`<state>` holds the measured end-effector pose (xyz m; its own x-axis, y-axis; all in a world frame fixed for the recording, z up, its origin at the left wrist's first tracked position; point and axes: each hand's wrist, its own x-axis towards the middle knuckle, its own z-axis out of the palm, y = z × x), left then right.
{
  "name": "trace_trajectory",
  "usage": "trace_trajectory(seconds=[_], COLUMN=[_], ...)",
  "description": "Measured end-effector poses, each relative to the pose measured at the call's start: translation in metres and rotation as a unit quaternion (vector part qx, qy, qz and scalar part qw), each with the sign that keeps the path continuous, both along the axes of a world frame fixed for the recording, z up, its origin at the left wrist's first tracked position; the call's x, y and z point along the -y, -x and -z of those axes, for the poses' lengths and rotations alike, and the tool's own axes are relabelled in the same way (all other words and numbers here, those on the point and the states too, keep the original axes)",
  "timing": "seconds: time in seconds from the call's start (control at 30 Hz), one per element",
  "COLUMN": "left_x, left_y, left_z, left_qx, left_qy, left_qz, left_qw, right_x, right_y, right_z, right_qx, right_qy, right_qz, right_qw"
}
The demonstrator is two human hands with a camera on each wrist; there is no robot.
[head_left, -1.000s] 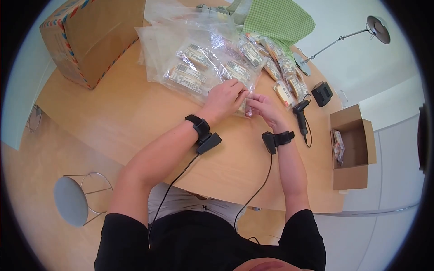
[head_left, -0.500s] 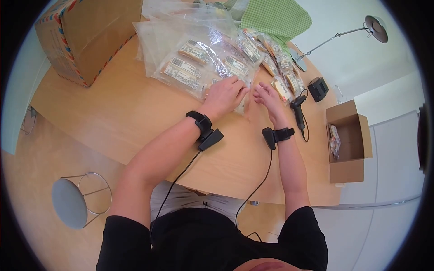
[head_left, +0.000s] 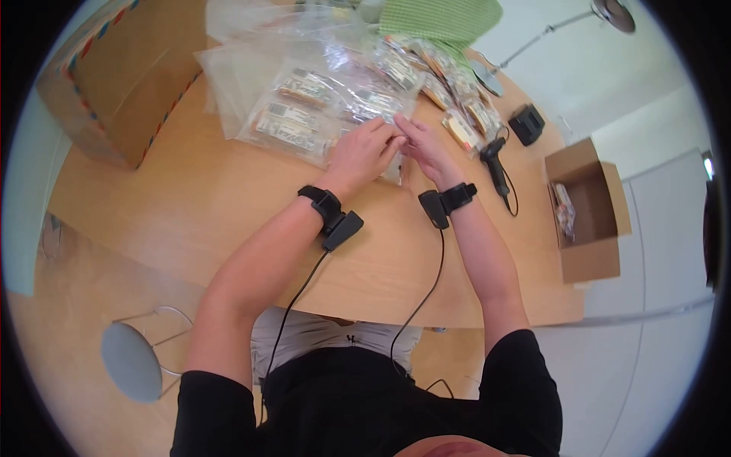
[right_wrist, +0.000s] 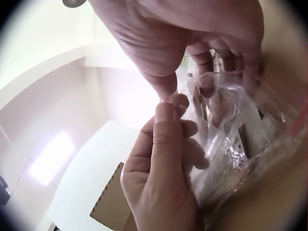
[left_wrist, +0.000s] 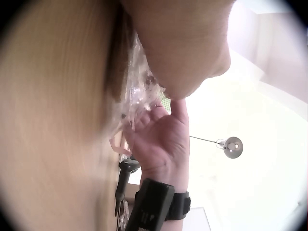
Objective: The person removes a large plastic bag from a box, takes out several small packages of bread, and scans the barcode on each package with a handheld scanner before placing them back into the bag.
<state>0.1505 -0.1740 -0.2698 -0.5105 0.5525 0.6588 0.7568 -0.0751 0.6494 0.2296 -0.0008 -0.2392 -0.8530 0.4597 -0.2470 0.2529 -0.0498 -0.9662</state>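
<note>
In the head view, my left hand (head_left: 361, 154) is at the near edge of a clear plastic bag (head_left: 255, 135) with several labelled packets (head_left: 289, 126) inside. The right wrist view shows the left thumb (right_wrist: 164, 125) and forefinger pinching the thin clear film. My right hand (head_left: 426, 150) comes in from the right, its thumb tip right at the left fingertips. Between that thumb and the other right fingers (right_wrist: 204, 72) a gap shows; those fingers lie loosely bent beside the crinkled plastic. In the left wrist view the right palm (left_wrist: 161, 139) faces the camera.
More packets (head_left: 461, 129) lie heaped beyond the right hand, near a barcode scanner (head_left: 495, 164) and its black cradle (head_left: 525, 124). An open carton (head_left: 594, 251) stands at the right, a large striped-edge box (head_left: 145, 84) at the left. Behind are a green checked cloth (head_left: 442, 23) and a lamp (head_left: 613, 14).
The right hand drew away from the bag's edge, fingers spread, then came back to the left fingertips. The left hand kept its pinch. The head view has shifted a little.
</note>
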Motion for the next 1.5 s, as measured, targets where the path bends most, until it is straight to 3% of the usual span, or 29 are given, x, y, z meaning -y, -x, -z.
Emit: trace_trajectory(seconds=[0.17, 0.3, 0.43, 0.57, 0.7, 0.83, 1.0, 1.17, 1.27, 1.33, 1.4, 1.5], left_x=[-0.001, 0.0, -0.002, -0.005, -0.006, -0.008, -0.008, -0.01, -0.013, -0.008, -0.011, -0.011], left_y=[-0.002, -0.012, -0.005, -0.007, -0.002, 0.003, 0.005, 0.01, 0.013, 0.014, 0.013, 0.011], left_z=[-0.007, -0.019, -0.016, -0.022, -0.014, -0.008, -0.006, 0.002, 0.006, 0.009, 0.011, 0.009], left_qx=[-0.001, 0.056, -0.027, -0.017, -0.016, -0.035, -0.057, -0.061, -0.077, -0.081, -0.072, -0.093], left_qy=[0.031, 0.038, -0.006, -0.02, 0.033, 0.052, 0.075, 0.098, 0.096, 0.098, 0.096, 0.111], left_qz=[0.047, 0.092, 0.087, 0.041, -0.015, -0.034, -0.041, -0.043, -0.037, -0.043, -0.043, -0.069], left_qw=[0.998, 0.993, 0.996, 0.999, 0.999, 0.997, 0.995, 0.992, 0.992, 0.991, 0.992, 0.987], right_x=[0.015, -0.007, -0.018, -0.058, -0.126, -0.168, -0.254, -0.32, -0.322, -0.438, -0.402, -0.382], right_y=[-0.005, -0.009, -0.033, -0.085, -0.154, -0.237, -0.338, -0.414, -0.436, -0.52, -0.481, -0.471], right_z=[0.003, 0.032, 0.013, -0.037, -0.058, -0.091, -0.054, 0.026, 0.043, 0.138, 0.119, 0.096], right_qx=[-0.1, -0.115, -0.182, -0.208, -0.316, -0.293, -0.329, -0.326, -0.21, -0.199, -0.17, -0.014], right_qy=[0.098, 0.102, -0.026, -0.13, -0.143, -0.173, -0.133, -0.107, -0.045, -0.041, 0.033, -0.094], right_qz=[-0.027, 0.008, 0.089, 0.141, 0.188, 0.343, 0.466, 0.556, 0.624, 0.501, 0.564, 0.567], right_qw=[0.99, 0.988, 0.979, 0.959, 0.919, 0.876, 0.81, 0.757, 0.751, 0.841, 0.807, 0.818])
